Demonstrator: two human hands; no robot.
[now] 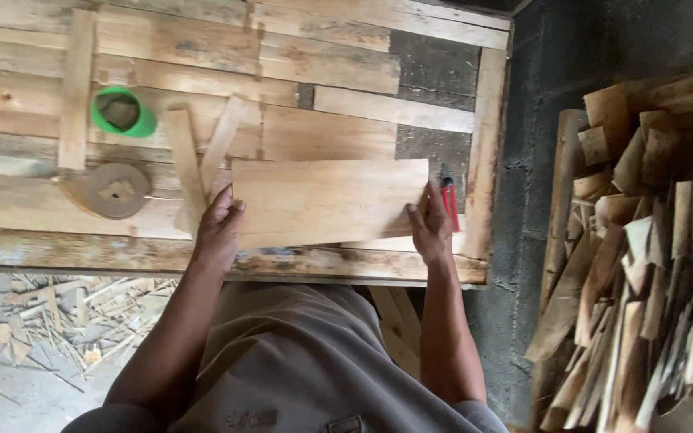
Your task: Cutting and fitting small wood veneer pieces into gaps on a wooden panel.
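A pale rectangular wooden board (326, 200) lies flat near the front edge of a rough plank workbench (122, 252). My left hand (218, 228) grips the board's left end, thumb on top. My right hand (431, 224) holds its right end, fingers spread along the edge. A red-handled tool (449, 196) lies on the bench just right of my right hand.
A green roll of tape (123, 112) and a round brown disc (111, 190) sit on the bench at left, with thin wooden strips (202, 152) beside them. A heap of scrap wood pieces (643, 256) fills the right. Wood chips (50, 321) litter the floor at lower left.
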